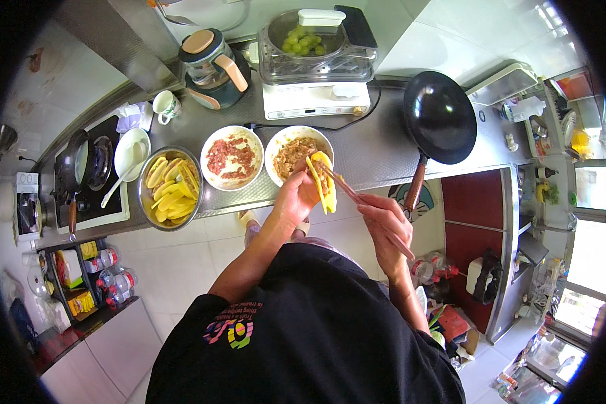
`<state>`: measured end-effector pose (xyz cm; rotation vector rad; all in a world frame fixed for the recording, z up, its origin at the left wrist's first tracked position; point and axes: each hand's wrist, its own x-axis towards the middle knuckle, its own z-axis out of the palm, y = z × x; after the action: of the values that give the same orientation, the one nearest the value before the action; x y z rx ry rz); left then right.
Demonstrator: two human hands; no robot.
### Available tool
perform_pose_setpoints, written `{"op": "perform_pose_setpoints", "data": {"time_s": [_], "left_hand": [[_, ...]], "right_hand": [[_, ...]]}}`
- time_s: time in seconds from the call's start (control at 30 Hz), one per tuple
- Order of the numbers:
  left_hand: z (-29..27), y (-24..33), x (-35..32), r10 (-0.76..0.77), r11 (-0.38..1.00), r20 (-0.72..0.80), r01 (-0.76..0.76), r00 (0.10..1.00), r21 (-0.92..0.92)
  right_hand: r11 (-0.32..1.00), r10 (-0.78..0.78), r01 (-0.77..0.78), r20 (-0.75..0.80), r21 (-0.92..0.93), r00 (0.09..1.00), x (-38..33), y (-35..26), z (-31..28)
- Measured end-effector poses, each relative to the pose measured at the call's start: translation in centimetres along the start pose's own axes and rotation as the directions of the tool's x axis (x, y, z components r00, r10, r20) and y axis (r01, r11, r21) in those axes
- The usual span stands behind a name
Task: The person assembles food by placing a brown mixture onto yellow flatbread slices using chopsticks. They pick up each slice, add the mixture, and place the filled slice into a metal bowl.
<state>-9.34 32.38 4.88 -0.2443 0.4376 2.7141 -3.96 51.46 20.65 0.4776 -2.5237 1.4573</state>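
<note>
My left hand [296, 200] holds a folded yellow piece of food [328, 196], long and slit open, with brown minced filling in its gap. In my right hand [386, 225] is a pair of chopsticks [349, 190], their tips at the filling. Just beyond my left hand stands a white bowl of brown minced filling [296, 153]. Beside it, to the left, another white bowl [213, 176] contains reddish minced meat. Farther left, a steel bowl [145, 210] is heaped with similar yellow pieces, some with filling showing.
A black wok [440, 118] sits at the counter's right, its handle over the front edge. Behind the bowls are a white electric steamer [314, 99] with grapes and a glass-bodied kettle [215, 74]. At left are a mug [166, 106], a bowl with a spoon [132, 153] and a stove [101, 172].
</note>
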Motion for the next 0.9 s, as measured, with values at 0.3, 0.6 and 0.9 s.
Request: {"op": "perform_pose_setpoints", "data": {"time_s": [0.3, 0.6, 0.9], "left_hand": [[-3.3, 4.1, -3.7, 0.111, 0.993, -0.23, -0.096, 0.967, 0.073], [-4.6, 4.4, -5.5, 0.147, 0.988, -0.178, -0.152, 0.973, -0.013], [-4.2, 4.4, -5.7, 0.187, 0.98, -0.166, -0.195, 0.968, -0.031]], "right_hand": [[0.848, 0.312, -0.266, -0.025, 0.458, 0.95, -0.5, 6.3, 2.5], [0.664, 0.436, -0.306, -0.021, 0.682, 0.9, 0.5, 17.0, 10.8], [0.521, 0.568, -0.309, -0.052, 0.796, 0.822, 2.2, 18.6, 11.5]]}}
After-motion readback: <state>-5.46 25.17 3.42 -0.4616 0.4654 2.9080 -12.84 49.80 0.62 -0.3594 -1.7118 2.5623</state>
